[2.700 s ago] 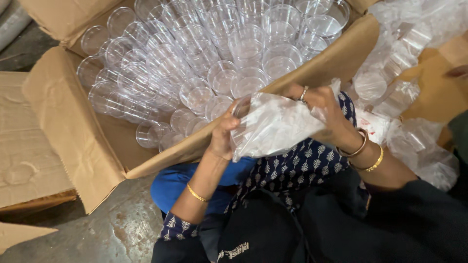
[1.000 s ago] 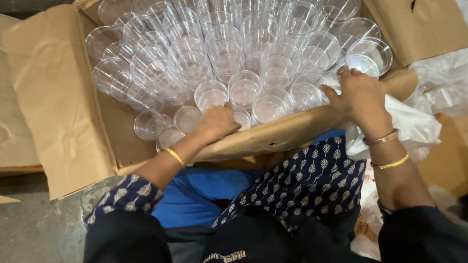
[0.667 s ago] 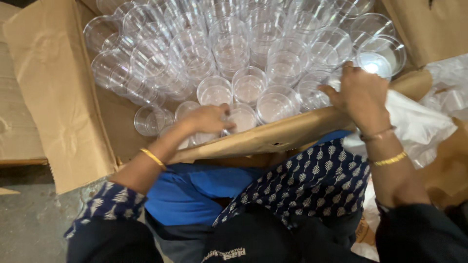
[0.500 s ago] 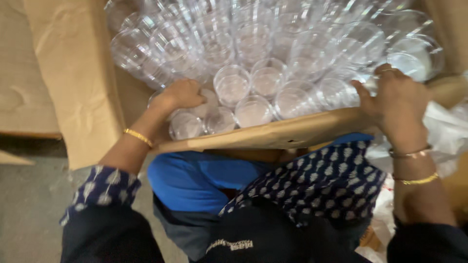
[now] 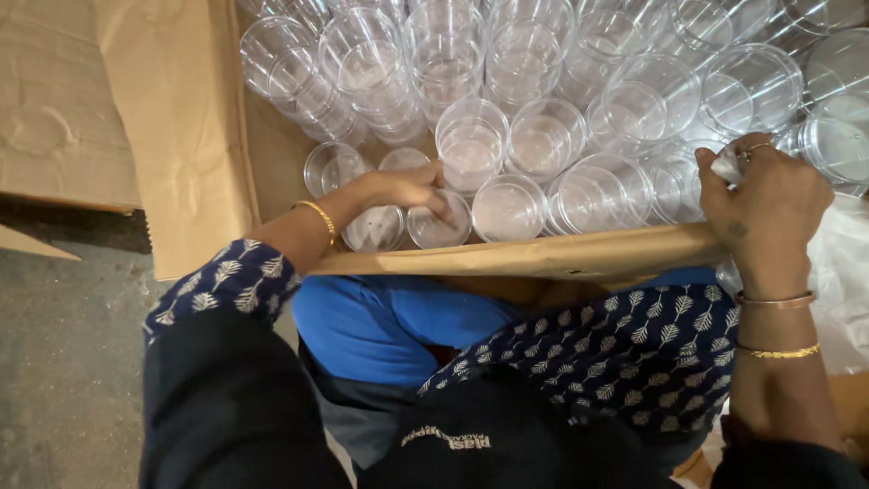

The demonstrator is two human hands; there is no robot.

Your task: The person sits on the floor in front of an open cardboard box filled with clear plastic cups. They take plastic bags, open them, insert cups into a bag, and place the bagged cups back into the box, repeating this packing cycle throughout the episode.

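Item: cardboard box (image 5: 181, 136), open, filled with stacks of clear plastic cups (image 5: 543, 100) lying on their sides, mouths toward us. We note the left hand (image 5: 407, 188) inside the box at its near wall, fingers curled over the rim of one cup (image 5: 437, 222) in the lowest row, grasping it. The right hand (image 5: 765, 204) sits at the box's near right corner, fingers closed on a cup edge there, though glare makes this grip hard to confirm. White plastic wrap (image 5: 846, 281) lies just right of the box.
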